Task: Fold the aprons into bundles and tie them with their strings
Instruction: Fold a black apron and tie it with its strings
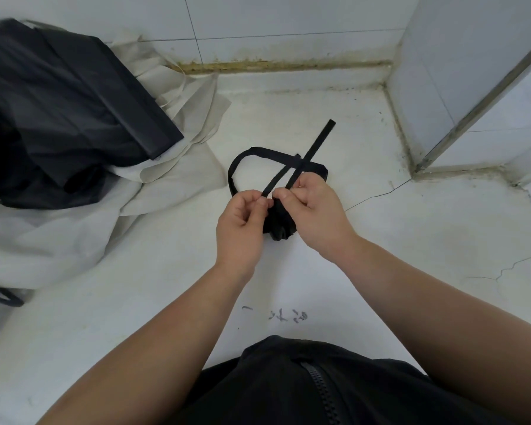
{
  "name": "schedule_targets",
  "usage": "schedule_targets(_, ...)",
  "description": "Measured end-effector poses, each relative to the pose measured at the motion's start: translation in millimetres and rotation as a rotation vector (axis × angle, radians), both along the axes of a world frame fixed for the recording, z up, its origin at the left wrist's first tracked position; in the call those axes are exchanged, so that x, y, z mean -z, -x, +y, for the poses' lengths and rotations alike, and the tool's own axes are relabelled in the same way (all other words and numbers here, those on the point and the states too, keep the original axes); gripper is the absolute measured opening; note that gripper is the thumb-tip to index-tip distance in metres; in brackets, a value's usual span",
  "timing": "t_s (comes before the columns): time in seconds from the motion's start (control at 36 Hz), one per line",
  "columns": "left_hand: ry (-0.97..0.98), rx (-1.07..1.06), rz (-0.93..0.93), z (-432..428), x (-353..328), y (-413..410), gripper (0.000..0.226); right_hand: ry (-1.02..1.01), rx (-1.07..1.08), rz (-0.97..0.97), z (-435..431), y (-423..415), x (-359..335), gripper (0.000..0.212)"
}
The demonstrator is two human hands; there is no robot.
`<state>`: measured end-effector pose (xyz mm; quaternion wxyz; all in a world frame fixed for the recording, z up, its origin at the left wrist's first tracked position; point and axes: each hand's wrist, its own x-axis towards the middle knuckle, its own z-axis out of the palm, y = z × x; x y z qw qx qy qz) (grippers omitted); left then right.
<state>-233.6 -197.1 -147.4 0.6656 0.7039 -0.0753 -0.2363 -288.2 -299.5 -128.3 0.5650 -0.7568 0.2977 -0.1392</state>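
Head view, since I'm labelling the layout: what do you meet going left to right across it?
Dark cloth heap → left hand, pinching one string → black apron bundle → right hand, pinching the other string → metal strip on the tiled wall.

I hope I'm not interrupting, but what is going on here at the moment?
A person is tying up a small black apron bundle that lies on a white surface. The left hand pinches one black string and the right hand pinches the second string. The two cross just beyond the bundle, with a loop lying to the left. No finished knot shows yet. A pile of black and white cloth lies at the left.
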Motion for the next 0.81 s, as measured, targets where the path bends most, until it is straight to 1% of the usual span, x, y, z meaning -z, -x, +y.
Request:
schedule_targets(0.08, -0.012, -0.004, 0.017, 0, -1, -2, 0.01, -0.065, -0.045, -0.009, 2, 3, -4, 0.023)
schedule_targets(0.14, -0.036, 0.005, 0.012, 0, -4, -4, 0.012, -0.051, -0.117, 0.001, 2, 5, -6, 0.017)
schedule_targets(0.19, -0.033, 0.02, 0.016, 1, -5, -7, 0.013, 0.009, -0.192, 0.031, 2, 6, -7, 0.019)
schedule_targets(0.25, -0.021, 0.049, 0.003, 3, -5, -11, 0.011, 0.061, -0.215, 0.061, 1, 6, -7, 0.023)
schedule_targets(0.33, -0.013, 0.142, -0.019, 5, -6, -14, 0.014, 0.062, -0.197, 0.079, -2, 5, -8, 0.034)
schedule_targets(0.5, -0.01, 0.21, -0.047, 10, -6, -14, 0.019, -0.017, -0.14, 0.096, -4, 4, -8, 0.039)
schedule_targets(0.58, -0.012, 0.268, -0.069, 11, -5, -14, 0.021, -0.031, -0.127, 0.105, -6, 5, -9, 0.035)
schedule_targets(0.64, 0.002, 0.275, -0.046, 11, -6, -14, 0.019, -0.046, -0.142, 0.118, -8, 6, -10, 0.03)
schedule_targets(0.72, 0.041, 0.194, 0.027, 9, -2, -15, 0.012, -0.118, -0.153, 0.12, -8, 5, -11, 0.029)
schedule_targets(0.81, 0.061, 0.152, 0.113, 8, 2, -18, 0.015, -0.371, -0.077, 0.116, -8, 2, -9, 0.024)
